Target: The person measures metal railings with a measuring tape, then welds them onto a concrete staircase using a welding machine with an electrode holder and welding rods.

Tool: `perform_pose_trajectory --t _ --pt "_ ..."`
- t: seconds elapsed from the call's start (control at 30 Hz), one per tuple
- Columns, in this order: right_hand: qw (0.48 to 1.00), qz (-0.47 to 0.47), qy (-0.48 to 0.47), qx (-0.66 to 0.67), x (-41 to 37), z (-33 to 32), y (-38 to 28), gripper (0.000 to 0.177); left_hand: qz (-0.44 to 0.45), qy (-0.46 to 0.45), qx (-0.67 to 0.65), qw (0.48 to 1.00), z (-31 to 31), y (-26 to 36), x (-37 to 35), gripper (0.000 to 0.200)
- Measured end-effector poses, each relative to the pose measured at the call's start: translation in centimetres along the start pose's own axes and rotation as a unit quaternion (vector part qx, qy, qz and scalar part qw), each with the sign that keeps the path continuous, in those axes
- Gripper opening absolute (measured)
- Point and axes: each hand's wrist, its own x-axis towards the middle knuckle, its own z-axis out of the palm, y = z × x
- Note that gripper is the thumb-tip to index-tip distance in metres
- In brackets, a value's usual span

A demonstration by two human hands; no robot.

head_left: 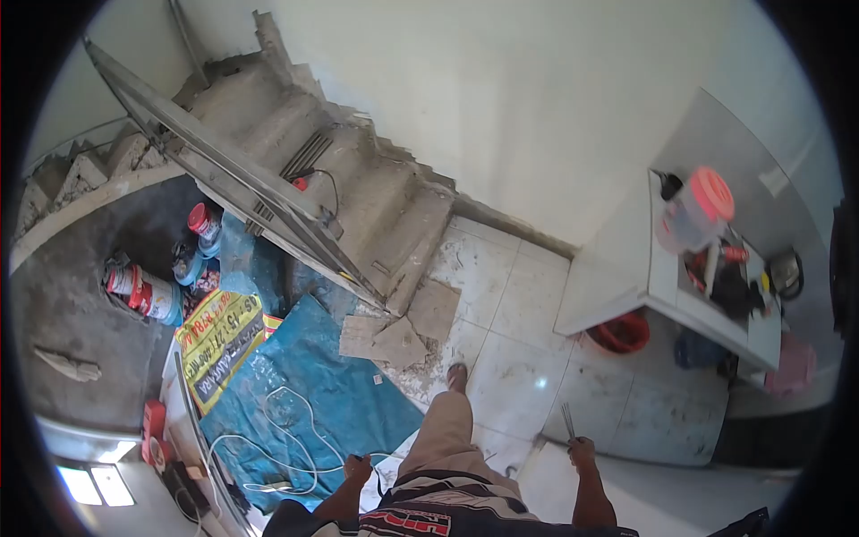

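My right hand (582, 451) is closed around several thin metal rods (568, 421) that point up and forward over the white tiled floor. At the lower middle, my left hand (358, 468) is closed in front of the blue tarp's edge; what it holds, if anything, is too small to make out. A white cable (313, 469) lies in loops on the blue tarp (331, 385) and runs close to my left hand. My sandalled foot (457, 376) is on the tiles between the two hands.
Concrete stairs (358, 179) with a metal railing (242, 179) rise to the upper left, with a corded tool (301, 183) on them. Cardboard (385, 338) lies at their foot. Paint buckets (152, 295) stand at left. A counter (662, 268) holding a clear container (693, 219) is at right, above a red basin (622, 333).
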Motion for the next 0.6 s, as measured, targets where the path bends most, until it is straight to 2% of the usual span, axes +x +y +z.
perform_pose_trajectory --t 0.07,0.1,0.13,0.17,0.2,0.23,0.27,0.3,0.33,0.37,0.43,0.53,0.6 --pt "0.996 -0.070 0.015 0.062 2.2 0.1 -2.0 0.018 -0.028 -0.044 -0.065 0.997 0.9 0.4 -0.3 0.053" --pt "0.997 -0.055 0.036 0.028 7.3 -4.7 -7.0 0.018 -0.046 -0.083 -0.071 0.993 4.6 9.1 1.2 0.053" --pt "0.994 -0.098 0.030 -0.049 10.0 -3.9 -5.9 0.018 -0.017 -0.091 -0.023 0.995 4.5 11.9 1.7 0.052" --pt "0.980 -0.160 0.029 -0.117 15.1 -2.3 -8.6 0.017 0.023 -0.088 0.012 0.996 4.2 17.1 4.5 0.051" --pt "0.984 -0.144 0.057 -0.087 20.6 0.1 -14.6 0.017 0.117 -0.023 0.019 0.993 6.2 21.6 10.1 0.046" --pt "0.989 -0.099 0.076 -0.082 21.7 0.0 -16.2 0.018 0.214 -0.072 0.108 0.968 4.1 29.9 10.0 0.042" --pt "0.987 -0.085 0.063 -0.117 19.0 -1.5 -16.8 0.018 0.211 -0.103 0.029 0.972 4.4 33.7 10.5 0.044" --pt "0.978 -0.111 0.057 -0.166 18.8 -0.8 -22.7 0.026 0.124 -0.076 -0.198 0.969 5.5 38.0 11.2 0.047" --pt "0.967 -0.140 0.054 -0.206 19.8 0.1 -28.0 0.035 0.166 -0.070 -0.211 0.961 2.7 44.6 11.3 0.049" --pt "0.965 -0.142 0.045 -0.216 20.3 -0.2 -31.1 0.035 0.189 -0.072 -0.271 0.941 1.2 49.2 10.9 0.047" --pt "0.974 -0.162 0.061 -0.148 23.2 -0.4 -38.0 0.035 0.207 -0.084 -0.319 0.921 -4.1 57.5 8.1 0.046" --pt "0.976 -0.165 0.020 -0.139 25.5 -1.3 -49.4 0.036 0.230 -0.083 -0.369 0.897 -5.6 62.9 9.4 0.044" --pt "0.965 -0.191 0.005 -0.179 27.9 -0.9 -56.0 0.036 0.196 -0.061 -0.375 0.904 -6.1 64.4 10.5 0.043"
